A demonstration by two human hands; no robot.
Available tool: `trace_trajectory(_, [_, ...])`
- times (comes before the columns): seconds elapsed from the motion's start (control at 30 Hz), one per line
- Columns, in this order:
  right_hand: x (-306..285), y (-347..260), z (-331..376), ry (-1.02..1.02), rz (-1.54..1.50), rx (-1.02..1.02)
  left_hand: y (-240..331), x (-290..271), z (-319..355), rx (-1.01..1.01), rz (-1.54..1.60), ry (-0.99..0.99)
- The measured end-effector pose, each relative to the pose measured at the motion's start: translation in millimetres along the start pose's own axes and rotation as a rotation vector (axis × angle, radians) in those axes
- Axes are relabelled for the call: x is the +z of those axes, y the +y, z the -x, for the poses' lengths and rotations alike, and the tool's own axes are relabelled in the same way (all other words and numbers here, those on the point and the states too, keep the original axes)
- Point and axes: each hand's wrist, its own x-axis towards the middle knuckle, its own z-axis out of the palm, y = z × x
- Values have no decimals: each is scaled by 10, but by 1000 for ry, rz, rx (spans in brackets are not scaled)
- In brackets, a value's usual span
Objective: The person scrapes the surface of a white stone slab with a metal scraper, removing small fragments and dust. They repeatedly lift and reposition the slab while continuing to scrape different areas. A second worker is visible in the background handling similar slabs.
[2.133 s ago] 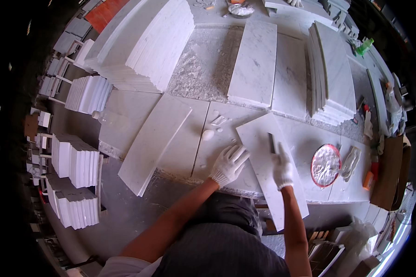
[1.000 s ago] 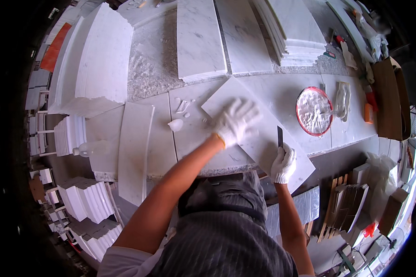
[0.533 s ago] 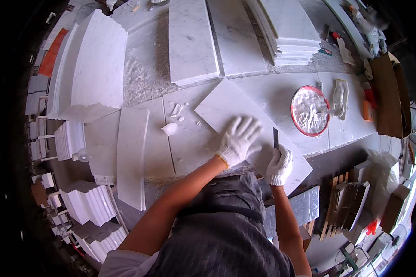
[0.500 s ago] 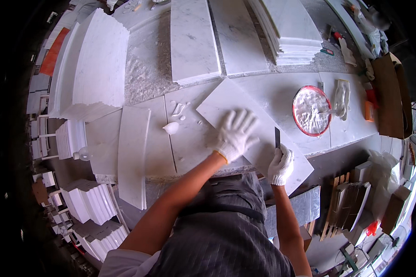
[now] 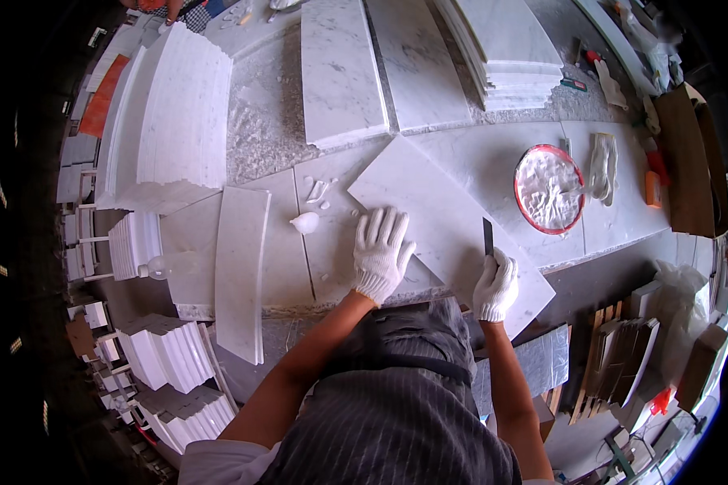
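Note:
A white marble slab (image 5: pixel 447 212) with faint grey veins lies at a slant across the bench in front of me. My left hand (image 5: pixel 381 254), in a white knit glove, rests flat at the slab's left edge with the fingers stretched out and nothing held. Over the slab's right part, my gloved right hand (image 5: pixel 497 285) is closed around a narrow, dark scraper blade (image 5: pixel 488 236) that points away from me. Its handle is hidden in the fist. A lump of white paste (image 5: pixel 305 223) sits left of my left hand, near scattered white scraps (image 5: pixel 319 191).
A red-rimmed bowl (image 5: pixel 520 208) of white paste stands to the right, beside folded gloves (image 5: pixel 603 168) and an orange container (image 5: pixel 653 189). Stacked slabs stand at the far left (image 5: pixel 182 105) and far right (image 5: pixel 514 40). Another slab (image 5: pixel 241 271) overhangs the near edge. Someone's hand (image 5: pixel 174 10) shows at the top left.
My left hand has moved left and toward me, from over the slab to its left edge. My right hand keeps the blade in nearly the same place. Another person has appeared at the top left.

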Motion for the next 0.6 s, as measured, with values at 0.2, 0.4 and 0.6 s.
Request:
trace_trajectory(0.2, [-3, 5, -3, 27, 21, -29, -350, 28, -526, -58, -168, 115])
trace_trajectory(0.4, [-8, 8, 3, 36, 29, -40, -473, -48, -648, -15, -248, 100])
trace_trajectory(0.6, [-25, -11, -10, 42, -5, -42, -467, -130, -602, 45, -251, 59])
